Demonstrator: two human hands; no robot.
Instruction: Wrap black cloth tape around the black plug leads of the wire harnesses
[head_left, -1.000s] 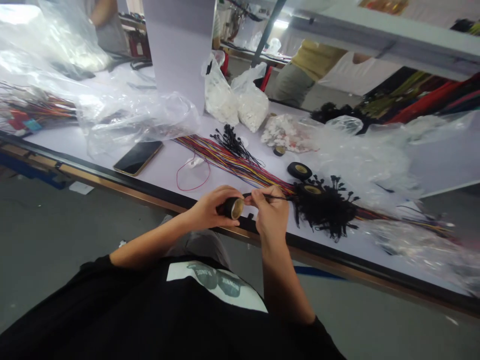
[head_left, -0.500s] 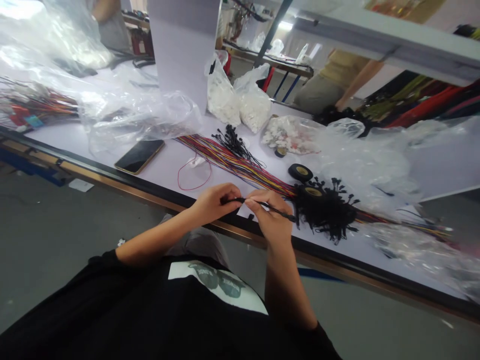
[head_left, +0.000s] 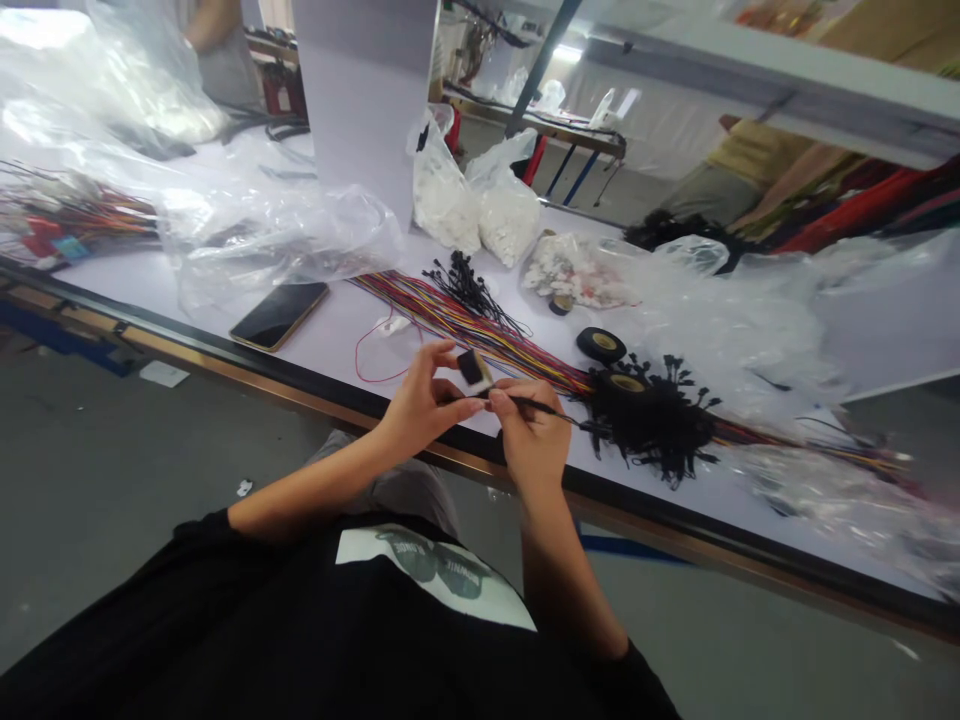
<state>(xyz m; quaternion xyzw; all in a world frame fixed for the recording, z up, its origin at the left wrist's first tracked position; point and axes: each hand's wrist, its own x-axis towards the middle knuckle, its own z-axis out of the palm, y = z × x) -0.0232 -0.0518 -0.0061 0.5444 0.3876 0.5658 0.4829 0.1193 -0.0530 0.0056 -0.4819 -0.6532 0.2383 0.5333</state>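
A small black tape roll [head_left: 474, 370] with a pale side stands at the fingers of my left hand [head_left: 421, 408], whose thumb reaches toward my right fingertips. The fingers curl around the roll, though their exact contact is partly hidden. My right hand [head_left: 537, 432] pinches a black cable [head_left: 544, 406] close to the tape. That cable trails right toward a heap of black connector leads [head_left: 660, 425]. Behind both hands, a long bundle of coloured wires [head_left: 480, 335] runs across the white table.
More black tape rolls [head_left: 601, 345] lie by the heap. A phone [head_left: 279, 316] and a red wire loop [head_left: 358, 358] are to the left. Bags of white parts [head_left: 510, 215] stand behind, with loose clear plastic [head_left: 720, 300] at right. Another person [head_left: 739, 165] is beyond the table.
The tape roll has come into view between my hands. My left fingers have opened out somewhat, and my right hand has shifted slightly left. The person beyond has moved right.
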